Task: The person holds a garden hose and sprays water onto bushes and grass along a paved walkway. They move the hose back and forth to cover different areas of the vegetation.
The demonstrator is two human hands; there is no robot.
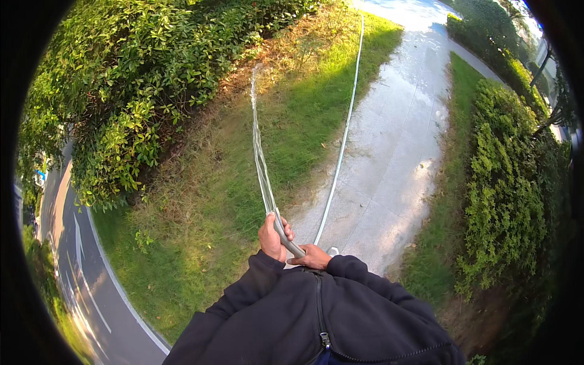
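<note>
My left hand (273, 238) is wrapped around a grey garden hose (294, 248) close to its open end. Behind it, near my waist, my right hand (315, 257) grips the same hose. A clear stream of water (256, 132) leaves the end and arcs forward over the grass strip (301, 118), breaking up near the bushes. The part of the hose behind my right hand is hidden by that hand and my jacket.
Dense green bushes (150, 59) stand to the left, with a road (86, 264) beyond the grass. A pale hose line (338, 169) runs forward along the paved path (392, 150). A hedge (502, 191) borders the right side.
</note>
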